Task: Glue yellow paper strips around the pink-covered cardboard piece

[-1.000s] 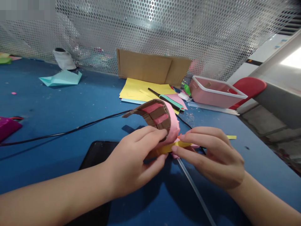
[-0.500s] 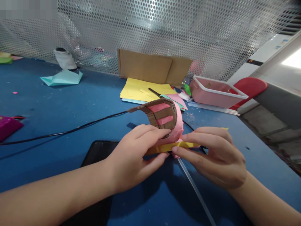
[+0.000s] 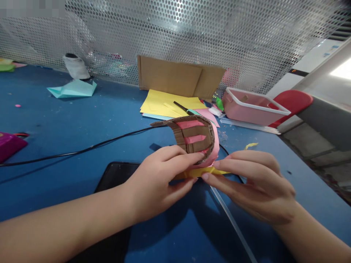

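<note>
A curved cardboard piece covered in pink paper [image 3: 193, 133] stands between my hands, its ribbed brown inner side towards me. A yellow paper strip [image 3: 201, 171] runs along its lower edge. My left hand [image 3: 164, 179] is closed on the near edge of the cardboard piece, thumb below the strip and fingers on the cardboard. With thumb and forefinger, my right hand [image 3: 255, 182] pinches the yellow strip at the piece's right side. A translucent glue stick [image 3: 231, 221] lies on the table below, its upper end hidden near the strip.
A black phone-like slab [image 3: 116, 175] lies under my left forearm on the blue table [image 3: 82, 128]. A black cable [image 3: 109, 140] crosses to the left. Yellow paper sheets [image 3: 161, 104], scissors [image 3: 183, 107], a cardboard panel [image 3: 170, 75] and a pink basket [image 3: 246, 107] sit behind.
The cardboard piece has turned slightly and shifted right, showing more of its inner side. My right hand has moved a little right, and a yellow strip end shows above it.
</note>
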`<state>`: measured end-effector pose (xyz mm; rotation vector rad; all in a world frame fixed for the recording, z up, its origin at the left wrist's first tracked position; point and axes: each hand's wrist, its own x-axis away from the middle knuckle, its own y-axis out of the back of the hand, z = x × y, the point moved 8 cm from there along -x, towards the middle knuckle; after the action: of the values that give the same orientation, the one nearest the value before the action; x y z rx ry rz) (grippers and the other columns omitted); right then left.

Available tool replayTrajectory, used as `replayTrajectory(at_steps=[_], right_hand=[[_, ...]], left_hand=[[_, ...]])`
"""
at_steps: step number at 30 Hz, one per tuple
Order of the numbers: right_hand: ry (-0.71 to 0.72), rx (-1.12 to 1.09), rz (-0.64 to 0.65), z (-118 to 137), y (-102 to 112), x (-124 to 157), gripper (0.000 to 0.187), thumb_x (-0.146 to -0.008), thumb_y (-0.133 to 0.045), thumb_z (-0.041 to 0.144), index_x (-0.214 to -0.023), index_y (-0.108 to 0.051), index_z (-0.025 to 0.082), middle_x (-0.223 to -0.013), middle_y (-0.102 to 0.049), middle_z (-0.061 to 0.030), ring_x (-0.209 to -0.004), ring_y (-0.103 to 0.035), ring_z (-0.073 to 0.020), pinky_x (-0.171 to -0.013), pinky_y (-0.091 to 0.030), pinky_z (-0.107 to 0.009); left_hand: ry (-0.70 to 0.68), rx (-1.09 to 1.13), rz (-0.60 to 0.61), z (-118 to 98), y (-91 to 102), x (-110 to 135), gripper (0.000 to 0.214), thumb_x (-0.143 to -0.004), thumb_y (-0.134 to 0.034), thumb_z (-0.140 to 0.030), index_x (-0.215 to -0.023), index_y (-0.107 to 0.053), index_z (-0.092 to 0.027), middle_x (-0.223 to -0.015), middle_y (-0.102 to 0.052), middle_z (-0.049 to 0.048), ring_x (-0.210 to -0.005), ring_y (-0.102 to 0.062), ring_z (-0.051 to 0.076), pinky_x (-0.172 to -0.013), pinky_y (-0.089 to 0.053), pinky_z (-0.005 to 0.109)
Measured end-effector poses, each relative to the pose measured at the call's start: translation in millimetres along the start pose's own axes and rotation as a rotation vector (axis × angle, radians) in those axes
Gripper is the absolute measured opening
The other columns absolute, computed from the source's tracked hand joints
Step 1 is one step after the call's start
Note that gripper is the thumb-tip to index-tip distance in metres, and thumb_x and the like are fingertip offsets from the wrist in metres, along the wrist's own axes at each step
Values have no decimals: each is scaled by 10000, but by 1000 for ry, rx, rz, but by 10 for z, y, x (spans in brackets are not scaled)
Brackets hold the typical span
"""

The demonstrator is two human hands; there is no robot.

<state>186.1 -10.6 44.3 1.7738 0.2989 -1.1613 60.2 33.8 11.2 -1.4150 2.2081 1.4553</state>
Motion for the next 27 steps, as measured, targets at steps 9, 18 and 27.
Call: replayTrajectory(at_steps=[9,18,27], right_hand=[[45,20,17,2,-15,35,170,-689,-764,47,-778,-699,176,-847,-663,-6,-829,-587,-126,-747,-550,-254],[-20,-6,35,-30,-9,6,135,-755,-723,84,-790,-708,214,-812,-661,-6,-777,-593,-118,-693,-558,-240],[9,22,52,-3,-9,2,104,-767,-719,117,-810,-708,210,-798,-666,-7,-785,-606,-118,-736,-542,-239]], left_hand=[[-17,-13,-2,-9,-4,6,323,-841,-585,-123,-1160,-617,-160,-996,-670,88,-919,-652,167,-808,-558,271],[-18,-18,24,-35,-3,-24,205,-845,-597,-187,-1041,-634,-138,-950,-672,79,-906,-642,173,-805,-538,265],[-37,-75,12,-55,8,-26,172,-833,-609,-201,-985,-643,-130,-892,-664,63,-819,-620,164,-740,-522,267]])
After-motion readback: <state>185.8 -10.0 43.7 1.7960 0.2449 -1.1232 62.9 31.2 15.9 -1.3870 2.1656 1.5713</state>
